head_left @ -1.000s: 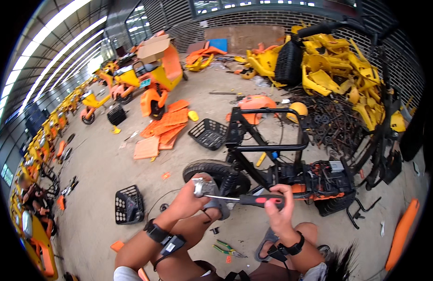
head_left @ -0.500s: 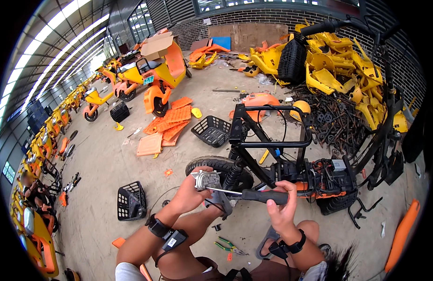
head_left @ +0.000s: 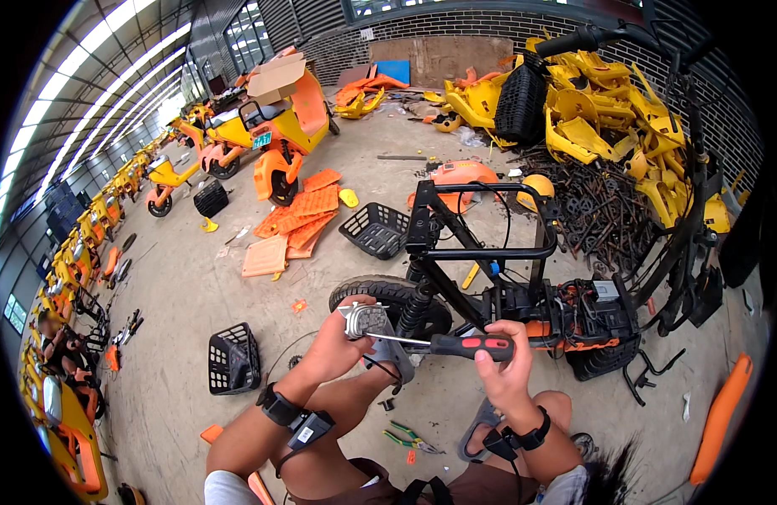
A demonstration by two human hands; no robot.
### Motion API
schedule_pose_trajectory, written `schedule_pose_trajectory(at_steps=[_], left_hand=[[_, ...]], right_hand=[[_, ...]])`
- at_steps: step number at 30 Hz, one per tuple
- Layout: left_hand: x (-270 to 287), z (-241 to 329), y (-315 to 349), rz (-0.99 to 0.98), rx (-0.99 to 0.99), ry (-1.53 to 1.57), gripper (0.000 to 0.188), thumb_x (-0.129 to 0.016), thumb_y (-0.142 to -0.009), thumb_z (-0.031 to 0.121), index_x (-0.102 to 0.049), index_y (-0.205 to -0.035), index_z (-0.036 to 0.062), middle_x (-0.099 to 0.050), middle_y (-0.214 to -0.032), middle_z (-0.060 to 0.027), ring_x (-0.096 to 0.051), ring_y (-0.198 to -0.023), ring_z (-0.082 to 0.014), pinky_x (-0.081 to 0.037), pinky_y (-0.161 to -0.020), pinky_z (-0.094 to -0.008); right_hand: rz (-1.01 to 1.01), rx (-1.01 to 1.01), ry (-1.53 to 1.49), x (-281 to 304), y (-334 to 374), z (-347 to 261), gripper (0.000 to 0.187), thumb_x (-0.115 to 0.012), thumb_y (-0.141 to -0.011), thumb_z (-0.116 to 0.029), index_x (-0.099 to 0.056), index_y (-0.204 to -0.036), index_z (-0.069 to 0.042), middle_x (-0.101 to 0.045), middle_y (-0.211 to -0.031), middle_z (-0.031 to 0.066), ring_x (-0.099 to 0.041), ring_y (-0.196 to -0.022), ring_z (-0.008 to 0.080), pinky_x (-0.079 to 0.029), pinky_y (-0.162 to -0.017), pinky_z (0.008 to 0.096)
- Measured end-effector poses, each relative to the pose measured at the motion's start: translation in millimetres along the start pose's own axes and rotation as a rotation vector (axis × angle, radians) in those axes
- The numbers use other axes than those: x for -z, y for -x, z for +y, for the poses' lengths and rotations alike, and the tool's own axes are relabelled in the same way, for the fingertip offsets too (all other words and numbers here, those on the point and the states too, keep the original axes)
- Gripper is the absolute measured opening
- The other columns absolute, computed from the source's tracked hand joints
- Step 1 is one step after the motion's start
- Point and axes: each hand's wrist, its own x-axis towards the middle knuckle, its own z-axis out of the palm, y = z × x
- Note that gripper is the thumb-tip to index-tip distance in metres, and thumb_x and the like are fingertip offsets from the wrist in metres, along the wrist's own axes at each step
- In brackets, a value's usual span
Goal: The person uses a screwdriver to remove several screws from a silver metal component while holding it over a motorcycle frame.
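Gripped in my left hand (head_left: 331, 349) is a small silver metal part (head_left: 370, 321) with a rounded, ribbed face; its exact kind cannot be made out. My right hand (head_left: 508, 374) holds a screwdriver (head_left: 460, 346) by its black-and-red handle, thumb and fingers at the handle's end. The shaft points left and reaches the lower edge of the metal part, where the tip is hidden by the part and my left fingers. Just beyond my hands stands a stripped scooter frame (head_left: 481, 254) with its rear tyre (head_left: 367, 292) and exposed wiring.
Green-handled pliers (head_left: 412, 439) lie on the floor between my feet. Black baskets (head_left: 234, 360) and orange panels (head_left: 300, 217) lie left and ahead. Yellow panels (head_left: 578, 122) and dark metal parts (head_left: 599, 215) are heaped at far right. Scooters (head_left: 279, 151) stand at left, where a person (head_left: 60, 345) sits.
The screwdriver has turned about its length, so red patches on its handle now show. My right fingers have shifted on it, while my left hand keeps its hold. The view has moved slightly.
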Motion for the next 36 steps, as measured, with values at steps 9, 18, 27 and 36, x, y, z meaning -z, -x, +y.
schedule_pose_trajectory(at_steps=[9, 18, 27, 36], left_hand=[[-2.0, -0.9, -0.8, -0.022, 0.002, -0.058, 0.054, -0.061, -0.08, -0.014, -0.045, -0.129, 0.0005, -0.063, -0.107, -0.0104, -0.066, -0.089, -0.016, -0.059, -0.072, -0.0309], [-2.8, 4.4, -0.5, -0.009, 0.043, -0.061, 0.05, -0.064, -0.082, -0.01, -0.047, -0.127, 0.0012, -0.063, -0.106, -0.0087, -0.065, -0.087, -0.0146, -0.058, -0.069, -0.0293], [-1.2, -2.5, -0.3, -0.026, 0.033, -0.071, 0.051, -0.064, -0.083, -0.01, -0.045, -0.129, 0.0024, -0.063, -0.106, -0.0081, -0.065, -0.088, -0.0145, -0.058, -0.068, -0.0289], [-1.7, -2.6, -0.5, -0.028, 0.013, -0.083, 0.05, -0.064, -0.083, -0.009, -0.046, -0.128, 0.0029, -0.063, -0.107, -0.0075, -0.065, -0.088, -0.0139, -0.058, -0.068, -0.0285]], right_hand=[[0.005, -0.053, 0.033, 2.0, -1.7, -1.4, 0.038, -0.073, -0.082, -0.013, -0.054, -0.112, -0.001, -0.059, -0.087, 0.0031, -0.057, -0.077, 0.0085, -0.047, -0.07, 0.0225], [-0.073, -0.021, 0.018, 2.1, -1.4, 0.9, 0.043, -0.074, -0.08, -0.01, -0.051, -0.115, -0.002, -0.061, -0.084, 0.0038, -0.054, -0.07, 0.0068, -0.044, -0.062, 0.0223], [-0.027, 0.118, 0.064, -3.1, -5.5, -10.4, 0.042, -0.072, -0.081, -0.01, -0.051, -0.116, -0.002, -0.058, -0.079, 0.0017, -0.054, -0.069, 0.0069, -0.045, -0.063, 0.0217], [-0.061, 0.016, 0.079, 3.2, -1.5, -8.6, 0.045, -0.075, -0.08, -0.016, -0.052, -0.116, -0.002, -0.059, -0.083, 0.0034, -0.055, -0.075, 0.0074, -0.044, -0.068, 0.0218]])
